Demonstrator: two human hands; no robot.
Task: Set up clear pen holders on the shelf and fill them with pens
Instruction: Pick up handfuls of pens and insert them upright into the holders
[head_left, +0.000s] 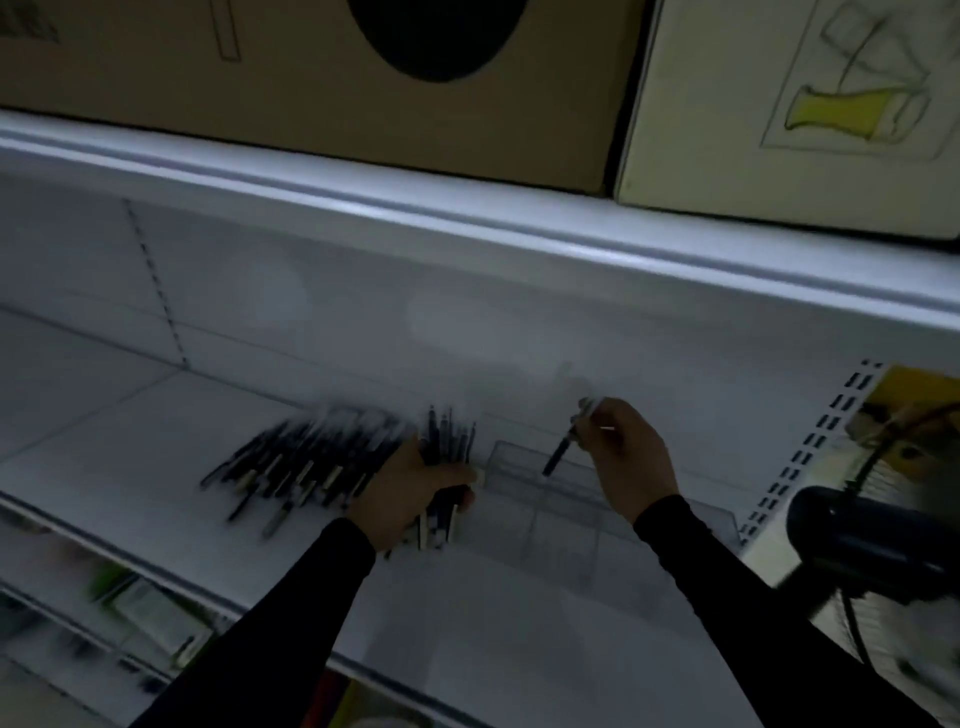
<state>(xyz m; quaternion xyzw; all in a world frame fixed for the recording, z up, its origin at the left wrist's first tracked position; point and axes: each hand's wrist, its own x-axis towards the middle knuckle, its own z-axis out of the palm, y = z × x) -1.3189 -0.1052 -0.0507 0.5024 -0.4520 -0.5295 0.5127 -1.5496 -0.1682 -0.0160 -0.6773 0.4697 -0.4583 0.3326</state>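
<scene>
Two hands work over a clear pen holder that sits on the white shelf: the right hand pinches one dark pen between curled fingertips, tip angled down into the holder's far compartment. Just left of the holder, the left hand is wrapped round a bundle of pens, and a blurred heap of loose pens lies further left of the holder on the same shelf
</scene>
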